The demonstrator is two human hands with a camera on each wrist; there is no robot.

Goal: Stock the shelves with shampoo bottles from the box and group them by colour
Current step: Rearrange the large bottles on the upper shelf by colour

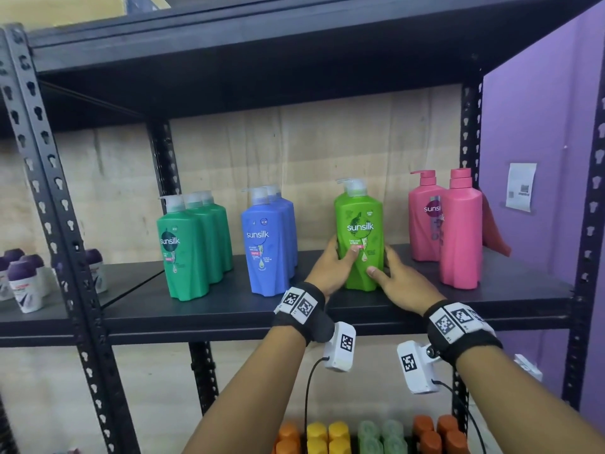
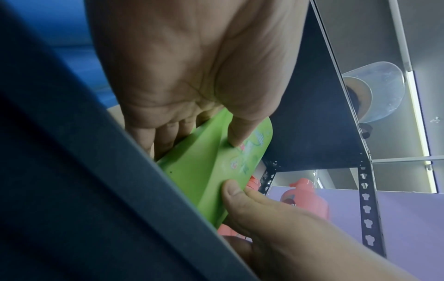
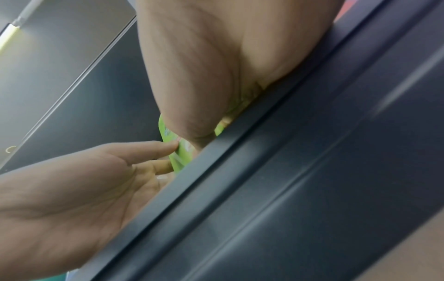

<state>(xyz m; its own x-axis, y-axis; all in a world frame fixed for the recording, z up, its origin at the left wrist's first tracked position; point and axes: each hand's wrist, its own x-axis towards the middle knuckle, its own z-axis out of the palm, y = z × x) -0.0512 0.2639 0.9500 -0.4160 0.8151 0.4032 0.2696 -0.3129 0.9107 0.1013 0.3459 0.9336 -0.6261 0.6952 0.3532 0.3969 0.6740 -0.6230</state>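
A lime green shampoo bottle (image 1: 360, 237) stands upright on the black shelf (image 1: 212, 309), between the blue bottles (image 1: 268, 240) and the pink bottles (image 1: 445, 231). My left hand (image 1: 331, 261) grips its left side, thumb on the front label. Its lower right side is held by my right hand (image 1: 393, 273), thumb on the front. Three dark green bottles (image 1: 193, 244) stand in a row at the left. In the left wrist view my left hand (image 2: 192, 79) wraps the lime green bottle (image 2: 204, 175). The right wrist view shows my right hand (image 3: 204, 66) on the lime green bottle (image 3: 176, 159).
Small purple-capped roll-on bottles (image 1: 23, 283) sit on the neighbouring shelf at left. Orange, yellow and pale green caps (image 1: 370, 434) show on the shelf below. A purple wall (image 1: 540, 126) closes the right side. The upper shelf (image 1: 229, 60) hangs overhead, and a perforated upright (image 1: 49, 191) stands at left.
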